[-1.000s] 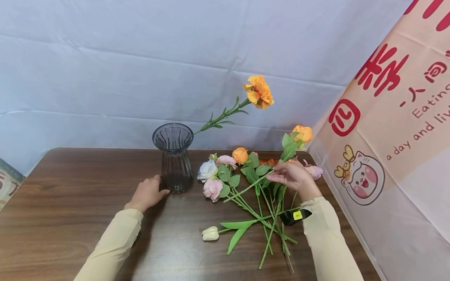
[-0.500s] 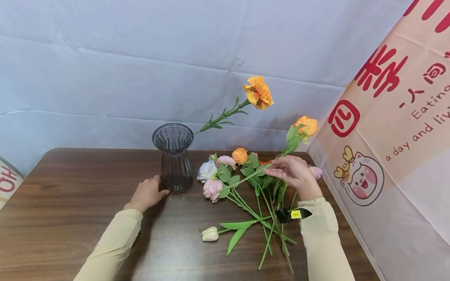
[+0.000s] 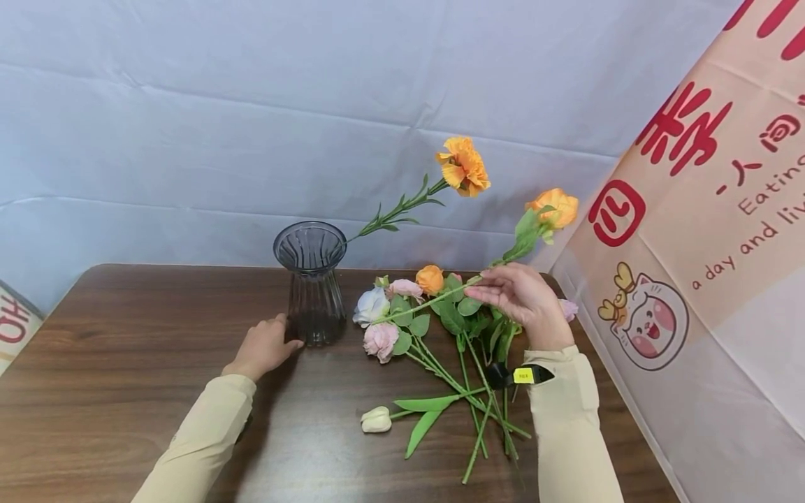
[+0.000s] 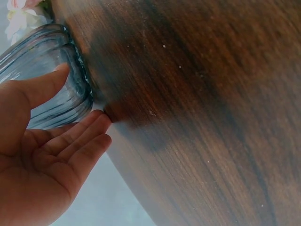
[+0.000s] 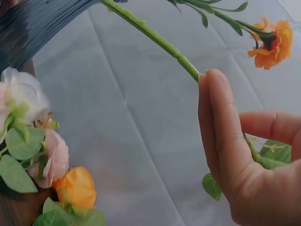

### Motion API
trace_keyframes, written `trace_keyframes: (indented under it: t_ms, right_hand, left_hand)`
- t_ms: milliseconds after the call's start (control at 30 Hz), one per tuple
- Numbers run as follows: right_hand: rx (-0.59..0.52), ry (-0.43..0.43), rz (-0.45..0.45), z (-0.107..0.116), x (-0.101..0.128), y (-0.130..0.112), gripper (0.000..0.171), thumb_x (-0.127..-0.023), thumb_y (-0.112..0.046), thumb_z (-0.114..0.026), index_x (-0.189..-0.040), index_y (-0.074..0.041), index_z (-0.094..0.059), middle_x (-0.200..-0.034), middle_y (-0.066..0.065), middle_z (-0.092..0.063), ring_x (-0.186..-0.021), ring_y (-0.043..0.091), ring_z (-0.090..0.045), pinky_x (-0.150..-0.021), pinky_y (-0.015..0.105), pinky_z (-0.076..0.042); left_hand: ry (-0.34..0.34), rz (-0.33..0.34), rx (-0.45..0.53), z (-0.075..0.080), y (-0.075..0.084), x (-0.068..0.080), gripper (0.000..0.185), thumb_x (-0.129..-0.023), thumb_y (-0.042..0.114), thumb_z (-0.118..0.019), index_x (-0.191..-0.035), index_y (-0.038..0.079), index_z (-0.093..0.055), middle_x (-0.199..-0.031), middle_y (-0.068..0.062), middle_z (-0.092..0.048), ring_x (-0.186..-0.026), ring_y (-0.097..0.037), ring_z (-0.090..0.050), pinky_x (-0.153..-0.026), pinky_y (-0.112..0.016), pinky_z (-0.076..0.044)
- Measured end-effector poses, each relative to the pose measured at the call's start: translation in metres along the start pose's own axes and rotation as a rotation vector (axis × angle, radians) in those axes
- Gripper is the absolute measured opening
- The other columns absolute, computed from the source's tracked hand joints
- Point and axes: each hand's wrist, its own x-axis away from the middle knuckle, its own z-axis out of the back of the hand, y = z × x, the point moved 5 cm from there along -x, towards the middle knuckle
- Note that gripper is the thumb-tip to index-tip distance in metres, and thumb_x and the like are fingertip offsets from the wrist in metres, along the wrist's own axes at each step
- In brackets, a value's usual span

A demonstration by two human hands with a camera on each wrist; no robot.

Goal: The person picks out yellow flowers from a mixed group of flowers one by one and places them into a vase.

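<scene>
My left hand (image 3: 277, 340) lies open on the brown table (image 3: 126, 363), its straight fingers (image 4: 84, 132) touching the foot of a ribbed grey glass vase (image 3: 310, 279). An orange carnation (image 3: 463, 165) leans out of the vase to the right. My right hand (image 3: 481, 288) pinches the green stem (image 5: 150, 33) of an orange rose (image 3: 553, 208) and holds it slanted above the pile of flowers (image 3: 440, 328). The rose's bloom points up and to the right, and the stem's lower end points toward the vase.
Pink, white and orange blooms with long green stems lie in a heap right of the vase. A white tulip (image 3: 376, 418) lies nearest me. A printed banner (image 3: 692, 244) rises along the table's right edge, and a white cloth hangs behind.
My right hand has lifted the orange rose higher off the pile, and its stem end has swung up toward the vase. The left hand has stayed by the vase.
</scene>
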Motion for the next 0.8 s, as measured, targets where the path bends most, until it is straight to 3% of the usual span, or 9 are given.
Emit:
trace_keyframes:
  t_ms: [333,800]
  right_hand:
    - [-0.055,-0.015,-0.006,-0.012,-0.003,-0.004,0.032,-0.091,0.012,-0.035,-0.07,0.01,-0.058,-0.071,0.024,-0.057,-0.075,0.038,-0.064,-0.075,0.039,-0.053]
    - [-0.045,-0.045,0.017,-0.023,-0.008,-0.008,0.032,-0.091,0.013,-0.035,-0.072,0.011,-0.06,-0.071,0.025,-0.06,-0.076,0.037,-0.064,-0.077,0.039,-0.053]
  left_hand:
    - [0.006,0.0,-0.006,0.002,0.001,0.0,0.059,-0.084,0.023,-0.066,-0.12,-0.019,-0.044,-0.109,-0.036,-0.054,-0.096,-0.048,-0.054,-0.08,-0.054,-0.045]
    - [0.008,0.004,-0.009,0.002,0.001,0.001,0.057,-0.084,0.023,-0.066,-0.118,-0.019,-0.045,-0.107,-0.035,-0.055,-0.095,-0.048,-0.055,-0.079,-0.055,-0.046]
